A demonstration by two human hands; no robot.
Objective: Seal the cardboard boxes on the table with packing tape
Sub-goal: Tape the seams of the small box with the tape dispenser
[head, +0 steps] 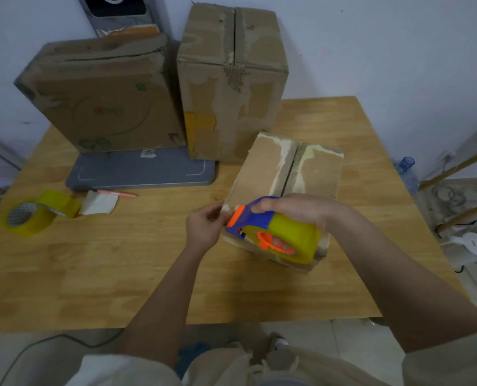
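Observation:
A small cardboard box lies on the wooden table, its top seam running away from me. My right hand grips a blue and orange tape dispenser loaded with a yellow tape roll, held over the box's near end. My left hand pinches the tape's free end at the dispenser's orange mouth, beside the box's near left corner. Two bigger boxes stand at the back: a wide one on the left and a tall one with a split top seam.
A spare yellow tape roll lies at the table's left edge, next to a scrap of paper and a pink pen. A grey slab lies under the wide box. A blue water bottle stands beyond the right edge.

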